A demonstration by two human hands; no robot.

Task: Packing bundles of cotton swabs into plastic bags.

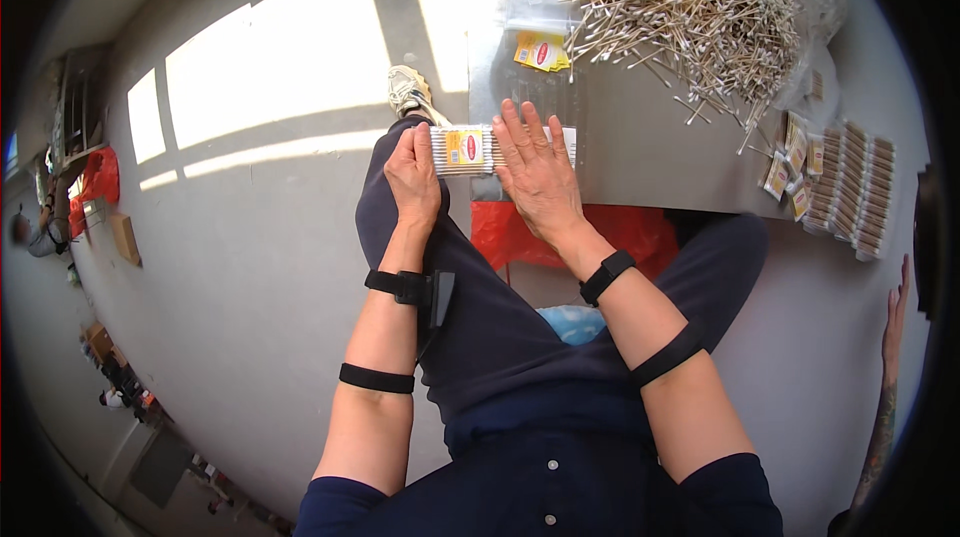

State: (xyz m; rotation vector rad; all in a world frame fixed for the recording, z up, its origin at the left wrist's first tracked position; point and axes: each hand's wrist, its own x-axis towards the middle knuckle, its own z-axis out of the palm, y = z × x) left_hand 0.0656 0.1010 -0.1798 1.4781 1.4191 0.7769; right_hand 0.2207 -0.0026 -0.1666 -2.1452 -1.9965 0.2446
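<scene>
A flat pack of cotton swabs (466, 151) with a yellow and red label lies at the near left corner of the metal table (650, 152). Its left end sticks out past the table's edge, and my left hand (413, 175) grips it there, fingers closed. Flat across the right part of the pack rests my right hand (540, 177), its fingers stretched out. That hand hides part of the pack. Just beyond the hands lie several loose yellow labels (541, 50) beside clear plastic bags (535, 2).
A big heap of loose cotton swabs (690, 7) covers the far right of the table. Filled swab packs (850, 187) stand in rows at the right edge. Red plastic (630, 237) hangs below the table's front. At far right another person's arm (889, 367) shows.
</scene>
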